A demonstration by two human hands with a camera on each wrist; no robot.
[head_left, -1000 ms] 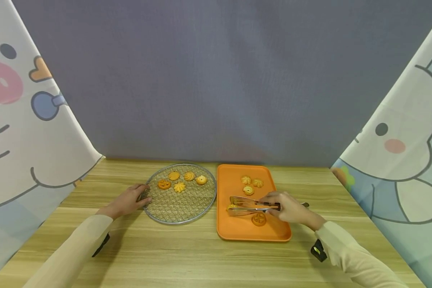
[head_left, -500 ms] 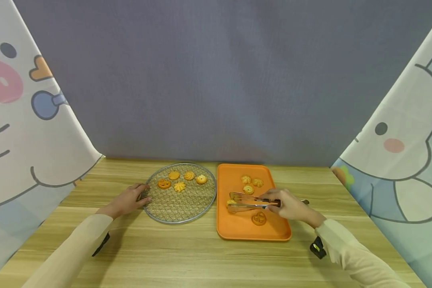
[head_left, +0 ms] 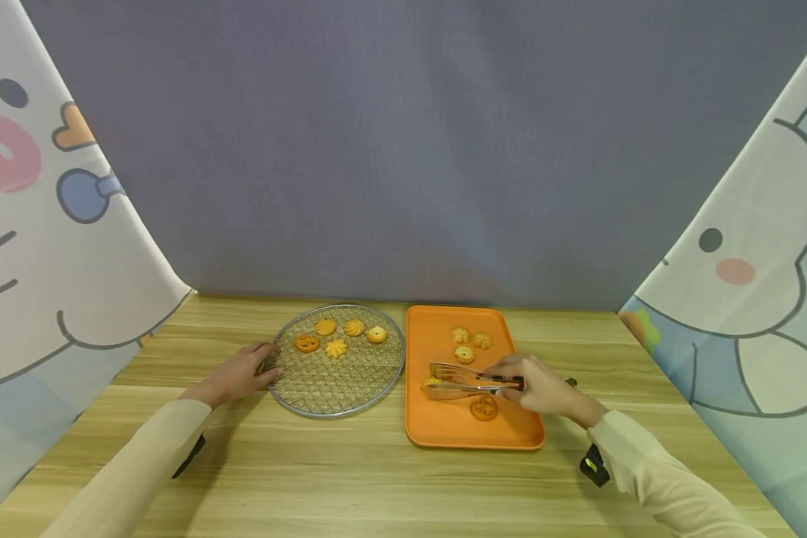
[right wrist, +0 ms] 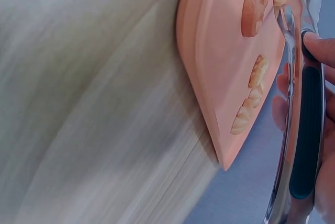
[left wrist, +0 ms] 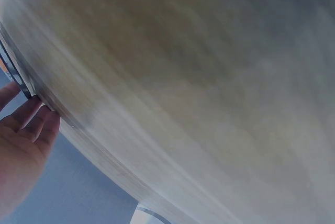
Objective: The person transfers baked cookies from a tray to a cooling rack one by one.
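Observation:
In the head view my left hand [head_left: 245, 371] holds the left rim of a round wire cooling rack [head_left: 336, 388], thumb and fingertips at its edge. Several cookies [head_left: 335, 348] lie on the rack's far half. My right hand [head_left: 534, 385] grips metal tongs [head_left: 460, 368] with dark handle pads, reaching from the right over an orange tray [head_left: 444, 433]. Between the tongs' slotted ends sits a yellow cookie [head_left: 432, 382], partly hidden, near the tray's left side. A round brown cookie [head_left: 484, 409] with cut-outs lies just nearer than the tongs.
Three pale cookies [head_left: 464, 354] lie together toward the tray's far end, also seen in the right wrist view. The rack and tray stand side by side on a wooden table [head_left: 323, 478]. A grey curtain [head_left: 403, 149] rises behind, with cartoon-printed cloths at both sides.
The tongs' ends open slightly at half a second ago, then draw closer together around the yellow cookie. My left hand and the rack stay where they were.

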